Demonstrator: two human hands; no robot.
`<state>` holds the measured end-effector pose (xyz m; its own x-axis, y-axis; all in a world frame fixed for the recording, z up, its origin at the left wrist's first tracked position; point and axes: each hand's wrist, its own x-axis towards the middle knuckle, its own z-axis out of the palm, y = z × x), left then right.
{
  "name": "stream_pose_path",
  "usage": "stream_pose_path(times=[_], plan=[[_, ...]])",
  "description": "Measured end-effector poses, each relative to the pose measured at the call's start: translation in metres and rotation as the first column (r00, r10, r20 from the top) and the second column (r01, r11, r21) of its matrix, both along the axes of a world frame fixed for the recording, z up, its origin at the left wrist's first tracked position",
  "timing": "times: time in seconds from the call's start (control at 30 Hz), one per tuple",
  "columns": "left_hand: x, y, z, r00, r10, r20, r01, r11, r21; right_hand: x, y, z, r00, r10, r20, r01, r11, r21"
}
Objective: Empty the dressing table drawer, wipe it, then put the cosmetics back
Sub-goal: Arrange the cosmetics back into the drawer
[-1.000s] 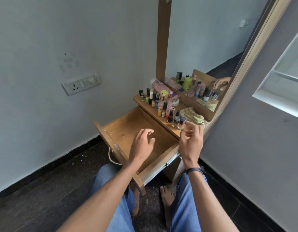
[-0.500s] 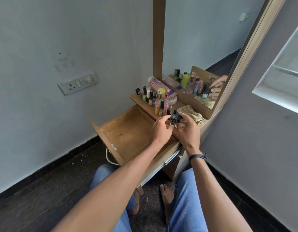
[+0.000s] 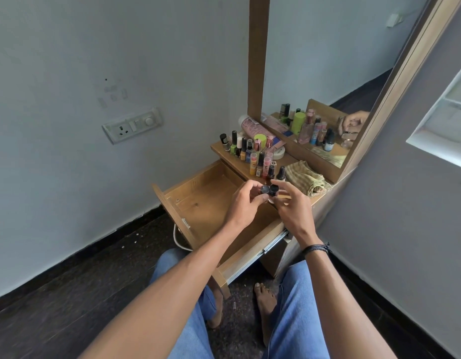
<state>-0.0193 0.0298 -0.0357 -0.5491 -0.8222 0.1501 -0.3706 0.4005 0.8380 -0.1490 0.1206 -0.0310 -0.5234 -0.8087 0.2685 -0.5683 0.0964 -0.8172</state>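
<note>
The wooden drawer [image 3: 198,203] of the dressing table is pulled out and holds nothing that I can see. Above its right side my left hand [image 3: 243,203] pinches a small bottle with a black cap [image 3: 264,189]. My right hand [image 3: 292,207] pinches a second black-capped bottle [image 3: 274,190] right beside it; the two caps touch. Several nail polish bottles and other cosmetics [image 3: 252,154] stand on the table shelf [image 3: 295,159] behind. A folded yellowish cloth [image 3: 308,178] lies on the shelf to the right.
A mirror [image 3: 327,73] in a wooden frame rises behind the shelf. A switch socket [image 3: 132,125] is on the left wall. A white cable [image 3: 177,237] hangs below the drawer. My knees and bare feet are on the dark floor [image 3: 68,294] under the drawer.
Both hands rose from over the drawer to the shelf edge, took hold of the two black-capped bottles and lifted them off the shelf toward the drawer.
</note>
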Motion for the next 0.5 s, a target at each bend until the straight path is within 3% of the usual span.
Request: stream_pose_path(times=[0.17,0.5], plan=[[0.039,-0.004,-0.007,0.998,0.056,0.036,-0.056,0.998,-0.001,0.023,-0.012,-0.002,0.996,0.085,0.012,-0.086,0.996,0.031],[0.099,-0.045,-0.015,0.928,0.349,0.133,-0.339,0.936,-0.096,0.063,-0.049,-0.027,0.989,0.151,0.006,-0.149,0.966,0.210]])
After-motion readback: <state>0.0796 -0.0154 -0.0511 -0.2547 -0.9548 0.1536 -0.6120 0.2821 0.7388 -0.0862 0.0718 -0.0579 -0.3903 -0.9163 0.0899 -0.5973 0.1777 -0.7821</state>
